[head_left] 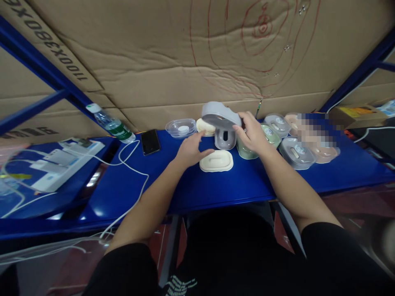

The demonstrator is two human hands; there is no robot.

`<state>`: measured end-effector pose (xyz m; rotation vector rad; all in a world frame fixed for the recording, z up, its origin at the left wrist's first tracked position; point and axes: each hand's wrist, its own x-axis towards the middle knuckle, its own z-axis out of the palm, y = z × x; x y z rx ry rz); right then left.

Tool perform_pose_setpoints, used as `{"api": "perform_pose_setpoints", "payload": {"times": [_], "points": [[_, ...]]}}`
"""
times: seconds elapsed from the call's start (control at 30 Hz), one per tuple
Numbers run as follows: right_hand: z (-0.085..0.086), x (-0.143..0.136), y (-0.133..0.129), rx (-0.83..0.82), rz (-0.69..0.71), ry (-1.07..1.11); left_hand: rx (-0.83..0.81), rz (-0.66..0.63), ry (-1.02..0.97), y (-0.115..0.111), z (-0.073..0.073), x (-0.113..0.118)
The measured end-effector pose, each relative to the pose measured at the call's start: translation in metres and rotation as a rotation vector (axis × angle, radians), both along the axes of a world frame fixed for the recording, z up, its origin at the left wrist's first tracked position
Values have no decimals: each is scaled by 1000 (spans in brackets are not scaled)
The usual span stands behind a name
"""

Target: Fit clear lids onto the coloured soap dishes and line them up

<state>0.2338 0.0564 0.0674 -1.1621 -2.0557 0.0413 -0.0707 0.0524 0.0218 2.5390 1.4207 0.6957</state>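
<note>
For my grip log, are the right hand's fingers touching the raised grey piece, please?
Touching: the head view shows the right hand gripping the raised grey piece by its right end.

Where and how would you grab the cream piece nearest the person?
Probably best from above, pinching the raised ridge of the cream piece between near and far sides: it lies flat, and the ridge runs sideways along its middle.
</note>
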Motion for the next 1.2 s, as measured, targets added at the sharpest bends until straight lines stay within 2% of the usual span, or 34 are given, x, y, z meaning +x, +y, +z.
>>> {"api": "perform_pose_setpoints", "payload": {"times": [0.07,0.13,0.23,0.33,0.43,0.6,0.73,0.83,1.0,1.2], "points": [[4,-8,-10,-10,88,-13,156,115,-102,-3,8,-6],[7,-14,-15,-36,167,-34,296,181,-120,-9,19,-10],[6,-18,-17,-97,222,-88,344,103,13,-22,34,-9],[4,-17,-15,-140,252,-148,260,-70,179,-31,40,0],[3,-12,-9,-146,301,-165,171,-171,208,-31,38,5],[1,5,6,-91,246,-201,10,-178,181,-20,34,-8],[-7,12,12,-153,279,-337,-103,-173,231,-17,32,-14],[-13,10,12,-194,319,-434,-121,-191,220,-19,30,-12],[-17,4,12,-169,252,-493,-157,-211,215,-23,30,-6],[-6,3,4,-64,130,-385,-175,-197,220,-23,31,-4]]}}
